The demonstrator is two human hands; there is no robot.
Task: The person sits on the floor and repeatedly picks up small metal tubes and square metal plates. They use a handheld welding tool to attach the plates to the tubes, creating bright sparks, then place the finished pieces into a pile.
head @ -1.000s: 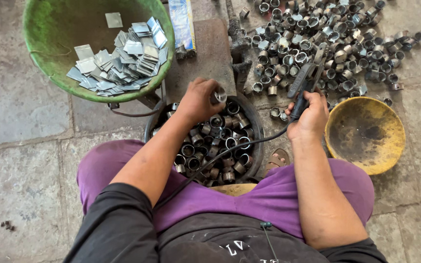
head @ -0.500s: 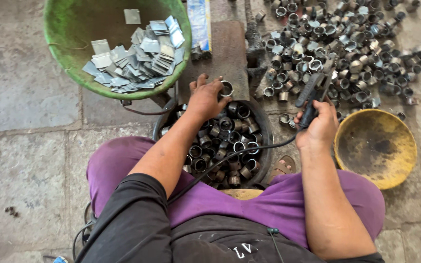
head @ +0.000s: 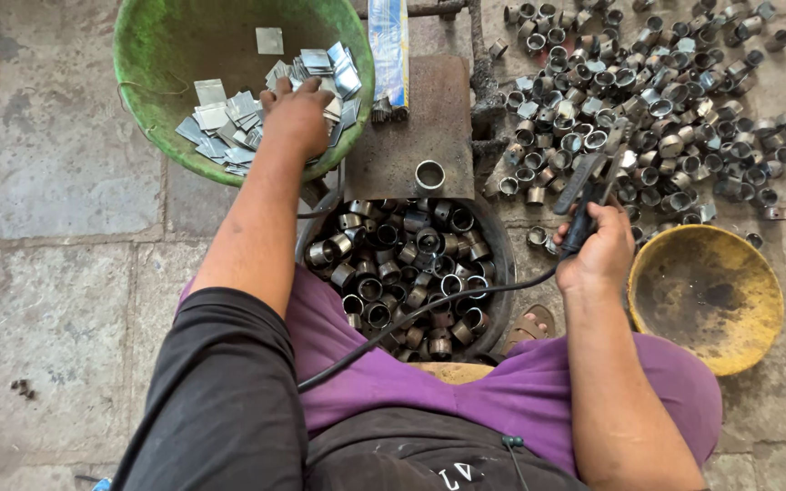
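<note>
Head view: left hand (head: 297, 114) among metal squares (head: 229, 114)

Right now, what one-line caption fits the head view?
Left hand reaches into a green basin of metal squares; right hand grips a corded tool.
</note>
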